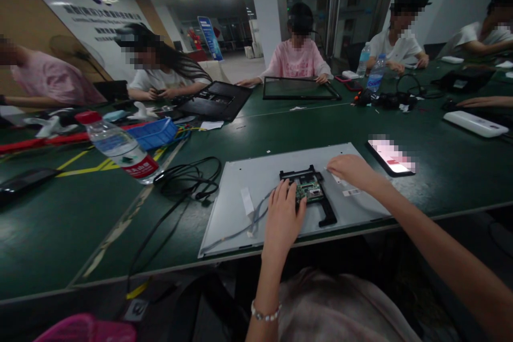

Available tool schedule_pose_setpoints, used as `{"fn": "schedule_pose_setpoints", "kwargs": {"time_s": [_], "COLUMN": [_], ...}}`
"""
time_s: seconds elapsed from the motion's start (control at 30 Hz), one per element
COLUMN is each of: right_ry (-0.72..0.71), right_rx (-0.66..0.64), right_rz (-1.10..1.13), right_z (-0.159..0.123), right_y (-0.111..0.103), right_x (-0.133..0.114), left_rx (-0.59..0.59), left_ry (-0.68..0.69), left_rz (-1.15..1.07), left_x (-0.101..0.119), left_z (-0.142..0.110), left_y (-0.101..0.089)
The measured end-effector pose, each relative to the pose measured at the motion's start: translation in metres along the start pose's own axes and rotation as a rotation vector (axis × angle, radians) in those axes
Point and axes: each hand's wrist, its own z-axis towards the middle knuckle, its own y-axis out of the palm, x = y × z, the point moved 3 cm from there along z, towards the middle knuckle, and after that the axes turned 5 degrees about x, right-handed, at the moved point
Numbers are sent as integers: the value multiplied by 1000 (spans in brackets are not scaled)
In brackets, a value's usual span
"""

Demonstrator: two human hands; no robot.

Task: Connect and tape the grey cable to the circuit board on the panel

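Observation:
My left hand (284, 214) rests over the left side of a black plastic bracket (329, 212), its fingers stretched out and the thumb beside a green circuit board (310, 188) set in that bracket. Under both lies a large grey metal-backed panel (236, 187). To the right of the bracket, my right hand (352, 171) is closed, fingertips pinched low over the panel; whatever is between them is too small to make out. A pale label (351, 192) lies just below it. Grey cable (236, 234) runs from near my left hand across the panel.
A lit phone (390, 157) lies right of the panel. On the left are coiled black cable (192, 179), a tilted water bottle (120, 149) and a blue bin (154, 132). Across the table, a person holds a black frame (302, 98); other people sit along both sides.

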Motion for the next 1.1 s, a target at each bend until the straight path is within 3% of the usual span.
{"fn": "schedule_pose_setpoints", "kwargs": {"time_s": [0.23, 0.5, 0.9, 1.1], "right_ry": [-82, -149, -99, 32], "right_rx": [84, 11, 62, 162], "right_rz": [-10, -90, 114, 195], "right_z": [26, 49, 33, 1], "right_y": [-11, 9, 9, -1], "right_x": [-25, -53, -45, -21], "left_rx": [7, 14, 15, 15], "left_ry": [-1, -4, 0, 8], "left_rz": [-5, -5, -6, -5], "left_x": [1, 0, 0, 0], "left_z": [0, 0, 0, 0], "left_y": [-1, 0, -1, 1]}}
